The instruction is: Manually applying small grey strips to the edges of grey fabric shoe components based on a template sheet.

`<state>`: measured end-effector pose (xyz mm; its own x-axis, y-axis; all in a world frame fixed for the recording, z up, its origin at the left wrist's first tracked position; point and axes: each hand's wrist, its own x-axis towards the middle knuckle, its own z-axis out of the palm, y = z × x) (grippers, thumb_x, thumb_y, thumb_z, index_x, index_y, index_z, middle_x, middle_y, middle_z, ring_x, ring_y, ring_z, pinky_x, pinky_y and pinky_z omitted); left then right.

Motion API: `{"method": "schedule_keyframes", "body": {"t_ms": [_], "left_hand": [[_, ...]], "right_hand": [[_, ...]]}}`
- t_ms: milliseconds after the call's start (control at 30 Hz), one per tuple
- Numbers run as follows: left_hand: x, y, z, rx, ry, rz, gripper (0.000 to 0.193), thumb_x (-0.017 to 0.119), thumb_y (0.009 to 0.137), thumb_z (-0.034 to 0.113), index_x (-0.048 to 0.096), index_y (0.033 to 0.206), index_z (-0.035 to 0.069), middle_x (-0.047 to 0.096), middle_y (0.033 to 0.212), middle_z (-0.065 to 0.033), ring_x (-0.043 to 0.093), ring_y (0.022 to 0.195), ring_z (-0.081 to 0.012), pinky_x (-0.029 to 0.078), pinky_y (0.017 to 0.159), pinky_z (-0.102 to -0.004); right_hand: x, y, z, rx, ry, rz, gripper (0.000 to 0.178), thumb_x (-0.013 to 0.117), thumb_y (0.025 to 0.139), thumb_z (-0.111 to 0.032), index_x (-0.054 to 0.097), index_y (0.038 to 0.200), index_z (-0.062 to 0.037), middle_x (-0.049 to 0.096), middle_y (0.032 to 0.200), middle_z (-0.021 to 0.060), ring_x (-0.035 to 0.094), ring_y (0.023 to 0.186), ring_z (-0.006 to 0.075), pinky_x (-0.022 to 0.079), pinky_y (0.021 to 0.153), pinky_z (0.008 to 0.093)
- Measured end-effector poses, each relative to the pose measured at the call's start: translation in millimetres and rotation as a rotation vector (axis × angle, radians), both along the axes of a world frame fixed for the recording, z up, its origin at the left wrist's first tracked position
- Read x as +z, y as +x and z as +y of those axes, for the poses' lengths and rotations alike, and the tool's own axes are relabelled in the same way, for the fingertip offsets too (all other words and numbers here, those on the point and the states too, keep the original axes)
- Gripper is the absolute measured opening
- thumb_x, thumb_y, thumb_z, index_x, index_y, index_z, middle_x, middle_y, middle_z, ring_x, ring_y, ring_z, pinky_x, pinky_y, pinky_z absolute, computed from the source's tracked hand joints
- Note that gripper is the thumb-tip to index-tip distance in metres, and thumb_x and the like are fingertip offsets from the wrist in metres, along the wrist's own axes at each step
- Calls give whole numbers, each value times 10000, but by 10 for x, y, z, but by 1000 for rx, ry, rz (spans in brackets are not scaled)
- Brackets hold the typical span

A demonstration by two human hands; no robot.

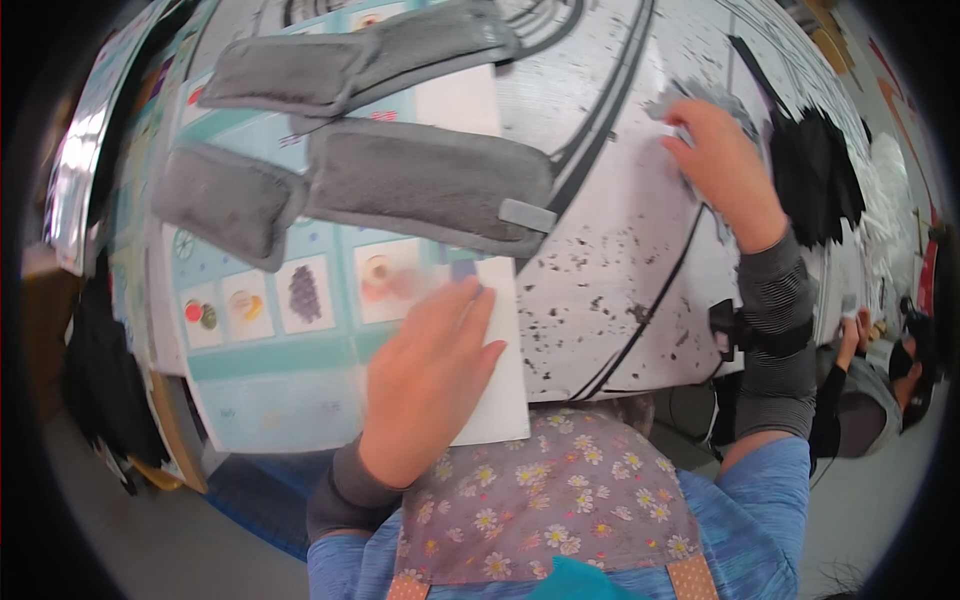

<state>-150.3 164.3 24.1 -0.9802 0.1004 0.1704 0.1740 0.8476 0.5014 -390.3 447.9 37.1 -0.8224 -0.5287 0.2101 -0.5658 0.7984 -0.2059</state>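
Observation:
My left hand (pixel 425 365) lies with fingers stretched out over a printed sheet (pixel 265 400) with fruit pictures; its fingertips are slightly blurred. Just beyond it are two grey plush padded pieces (pixel 430 180), each stitched into a narrower and a wider section. A small light-grey tab (pixel 527 215) sits at the right end of the nearer piece. At the far right, my right hand (pixel 728 165) reaches onto a pile of small grey scraps (pixel 715 95). Its thumb and forefinger are apart with nothing visible between them; the other fingers are partly hidden.
A bundle of black strips (pixel 815 175) lies right of my right hand, with white plastic material (pixel 888 190) farther right. A black cable (pixel 650 310) crosses the worn white table (pixel 590 340). Another person (pixel 875 385) sits at the right. Stacked sheets (pixel 95 160) stand at the left.

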Motion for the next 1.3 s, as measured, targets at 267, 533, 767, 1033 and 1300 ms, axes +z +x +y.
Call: {"method": "schedule_keyframes", "body": {"t_ms": [267,533,767,1033,1300], "left_hand": [[-77,23,-14,-27,24,41,450,779,828,192,655,1239,59,631,1287,-60,637,1150,-237,556,828,-329],[-103,64,-50,-30,35,69,427,756,855,218,651,1243,72,616,1308,-33,626,1198,-201,552,837,-294],[-141,64,-60,-50,32,75,446,764,839,219,651,1244,69,617,1312,-38,621,1203,-206,560,826,-293],[-140,52,-73,-52,59,72,444,777,821,198,668,1227,56,637,1303,-64,620,1196,-231,564,873,-325],[-124,55,-56,-59,58,77,453,785,812,168,665,1230,41,635,1304,-78,620,1189,-252,547,929,-352]], "right_hand": [[-124,-378,356,-181,94,-226,163,660,866,-93,641,975,26,679,878,182,660,810,316,506,727,383],[169,-383,67,-159,67,-277,128,664,882,-77,643,944,32,635,770,106,595,714,181,473,678,320],[485,-136,-403,-20,-315,-381,67,617,965,-39,565,988,-4,609,877,3,578,818,75,458,782,208],[76,373,-631,-27,-617,-849,59,507,931,-34,527,977,-64,514,803,-35,435,682,46,383,608,214],[-10,799,-773,-269,-330,-941,185,637,953,-201,644,890,-28,492,697,-69,362,580,27,314,518,233]]}}
